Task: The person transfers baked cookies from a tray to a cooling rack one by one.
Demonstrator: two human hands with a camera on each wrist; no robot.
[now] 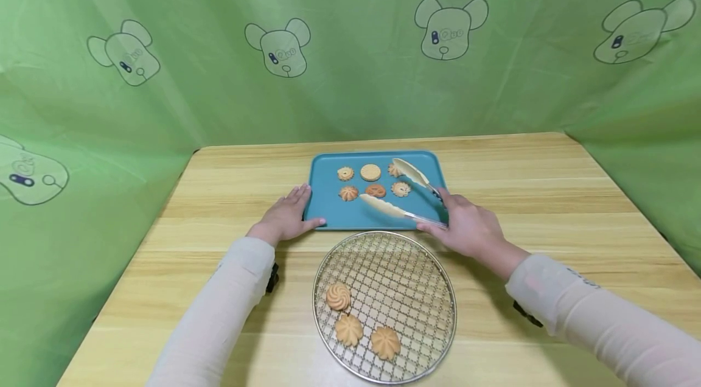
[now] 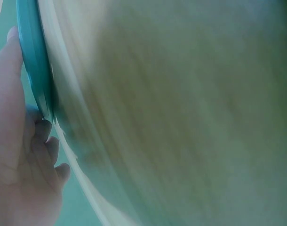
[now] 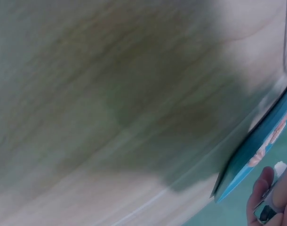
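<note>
A blue tray lies mid-table with several cookies on it. My right hand grips cream-tipped metal tongs at the tray's right front; their two arms are spread apart over the cookies and hold nothing. In the right wrist view a finger wraps the tongs' metal end beside the tray edge. My left hand rests against the tray's front left corner, fingers straight along the side and thumb on the rim. The left wrist view shows that hand against the tray edge.
A round wire rack sits near me in front of the tray, with three cookies at its near left. The wooden table is ringed by a green printed cloth at the back and both sides.
</note>
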